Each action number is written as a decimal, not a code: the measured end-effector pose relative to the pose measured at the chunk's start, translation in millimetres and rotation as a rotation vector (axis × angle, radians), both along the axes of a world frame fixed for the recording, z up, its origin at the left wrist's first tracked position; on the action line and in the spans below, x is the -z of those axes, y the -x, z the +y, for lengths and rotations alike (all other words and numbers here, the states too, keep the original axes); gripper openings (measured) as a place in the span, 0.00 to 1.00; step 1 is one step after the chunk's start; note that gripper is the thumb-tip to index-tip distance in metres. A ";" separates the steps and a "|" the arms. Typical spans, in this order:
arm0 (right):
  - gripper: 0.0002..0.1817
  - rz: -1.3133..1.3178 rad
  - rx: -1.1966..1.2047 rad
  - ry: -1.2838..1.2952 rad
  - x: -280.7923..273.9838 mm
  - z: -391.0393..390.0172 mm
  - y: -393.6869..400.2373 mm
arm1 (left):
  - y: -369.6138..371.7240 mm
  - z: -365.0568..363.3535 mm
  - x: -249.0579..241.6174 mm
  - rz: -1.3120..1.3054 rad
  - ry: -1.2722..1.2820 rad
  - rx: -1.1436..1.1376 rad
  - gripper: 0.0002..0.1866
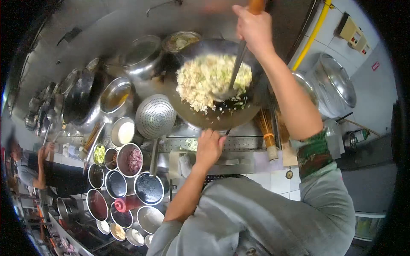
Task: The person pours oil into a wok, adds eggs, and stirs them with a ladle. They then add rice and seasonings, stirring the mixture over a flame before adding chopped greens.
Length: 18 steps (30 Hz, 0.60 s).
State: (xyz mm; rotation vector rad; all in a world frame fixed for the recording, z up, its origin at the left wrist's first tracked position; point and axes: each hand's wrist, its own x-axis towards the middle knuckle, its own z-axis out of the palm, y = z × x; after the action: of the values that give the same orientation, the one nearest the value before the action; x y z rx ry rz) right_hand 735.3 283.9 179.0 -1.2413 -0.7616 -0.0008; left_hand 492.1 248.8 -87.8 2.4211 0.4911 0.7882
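Observation:
In the head view, my right hand [256, 27] is closed around the wooden-ended handle of a long metal ladle [239, 64]. The ladle slants down into a large dark wok [218, 121], its head partly buried in food. Chopped pale and light-green food [209, 79] is heaped in the wok, with loose bits scattered on the near wall. My left hand [209, 147] is closed at the wok's near edge, with a short dark piece sticking out beside the thumb. Its fingertips are partly hidden.
A perforated strainer [156, 116] lies left of the wok. Several metal containers of ingredients, including chopped purple-pink pieces [135, 160], and a red-capped bottle [124, 204] stand at lower left. A bamboo brush [269, 138] is on the right. Another person [32, 164] stands far left.

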 end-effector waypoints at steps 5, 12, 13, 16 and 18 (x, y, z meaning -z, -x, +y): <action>0.18 0.150 -0.147 -0.220 10.5 -39.6 -12.5 | 20.6 0.2 -20.9 0.022 -0.114 0.026 0.11; 0.15 0.124 -0.202 -0.203 -52.1 -45.1 -40.8 | -19.3 62.0 -16.0 -0.191 0.002 -0.053 0.20; 0.16 0.103 -0.227 -0.257 -47.8 -48.5 -46.9 | 0.5 65.9 -8.0 -0.272 -0.080 -0.146 0.24; 0.16 0.310 0.034 -0.106 21.9 -24.1 -44.7 | 84.9 64.0 17.3 0.023 0.198 -0.463 0.37; 0.15 0.184 -0.241 -0.183 58.5 6.5 -86.0 | 118.5 58.6 52.9 0.217 0.483 -0.523 0.48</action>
State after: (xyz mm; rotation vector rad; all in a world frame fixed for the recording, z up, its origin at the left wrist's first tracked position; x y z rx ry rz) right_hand 821.3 290.4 120.5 -0.9563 -0.7296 0.2335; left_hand 373.6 307.4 -140.7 1.9441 1.2753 0.5224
